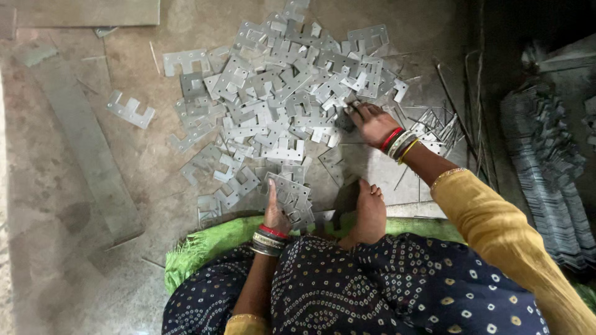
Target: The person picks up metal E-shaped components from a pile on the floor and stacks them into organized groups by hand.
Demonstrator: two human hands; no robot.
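Sitting on a green mat [198, 245] laid over a worn, stained concrete floor [56, 273], the person faces a wide heap of flat grey metal plates [279, 93], each cut with square notches and small holes. Light is dim; right side of the room falls into dark shadow.

Left hand [275, 214]: fingers straight and together, resting flat on a small bundle of plates [290, 189] at the near edge of the heap, just in front of the mat. No closed grasp visible; palm presses down on the bundle.

Right hand [371, 122]: stretched out to the far right edge of the heap, fingertips bent down onto the plates there. Whether they pinch a plate, cannot tell. Bangles on both wrists.

One bare foot [369, 214] sits between the two hands, toes pointing at the heap.

Surroundings: a single notched plate [130, 110] lies apart on the left. A long flat metal strip [87, 142] runs diagonally along the left floor. Thin metal rods [437, 127] lie scattered just beyond the right wrist. Far right, a dense stack of plates [546, 167] stands in rows in the shadow.
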